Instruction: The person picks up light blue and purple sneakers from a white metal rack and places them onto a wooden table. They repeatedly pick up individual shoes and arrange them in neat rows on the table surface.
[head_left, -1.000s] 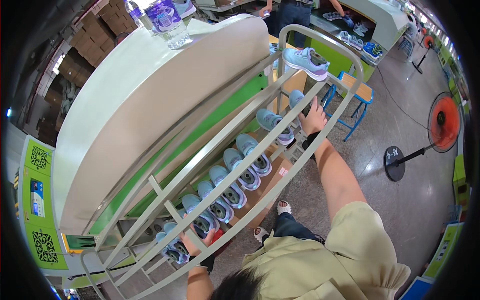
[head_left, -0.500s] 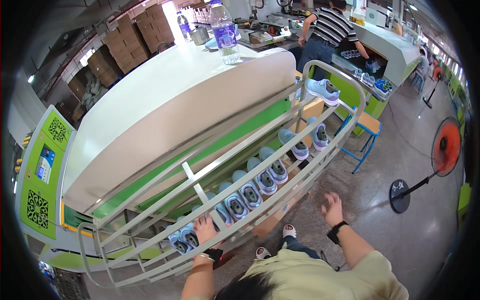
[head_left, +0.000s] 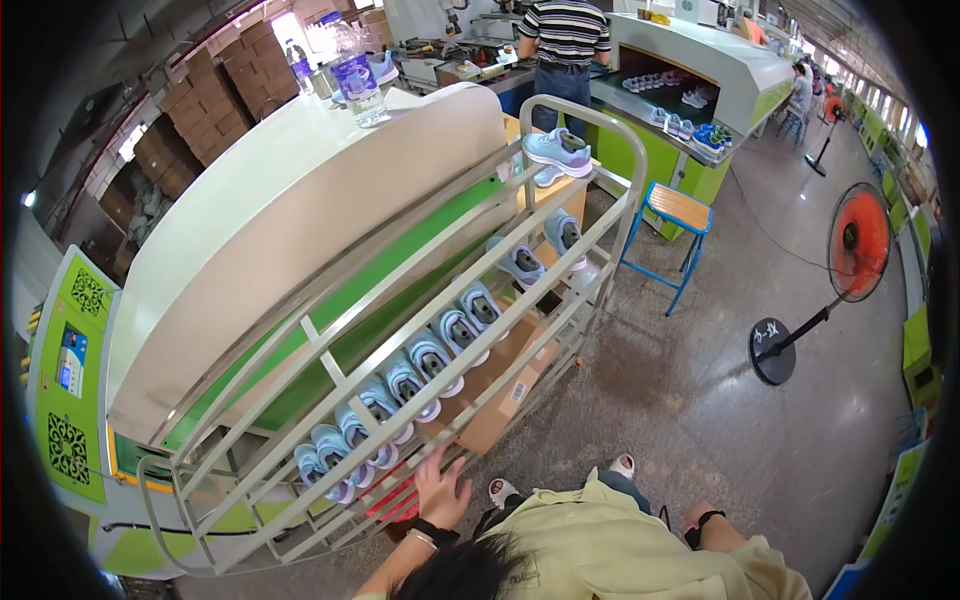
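My left hand (head_left: 442,490) is beside the front rails of a metal shoe rack (head_left: 326,358), fingers spread, nothing in it. Whether a fingertip touches the rail, I cannot tell. A slanting row of light blue and lilac sneakers (head_left: 428,358) stands on the rack, just beyond this hand. Two more sneakers (head_left: 518,262) sit farther right in the row, and a light blue sneaker (head_left: 558,152) rests at the rack's upper right end. My right hand (head_left: 697,513) hangs low by my body, away from the rack, its fingers mostly hidden.
Behind the rack stands a large cream-topped machine (head_left: 300,200) with bottles (head_left: 358,85) on it. A cardboard box (head_left: 500,400) is beneath the rack. To the right are a stool (head_left: 680,208) and a floor fan (head_left: 858,245). A person in a striped shirt (head_left: 565,35) stands at the back.
My left hand has drawn back from the sneakers to the rack's near side. My right hand has dropped beside my body. The view has shifted; the person at the back has straightened up.
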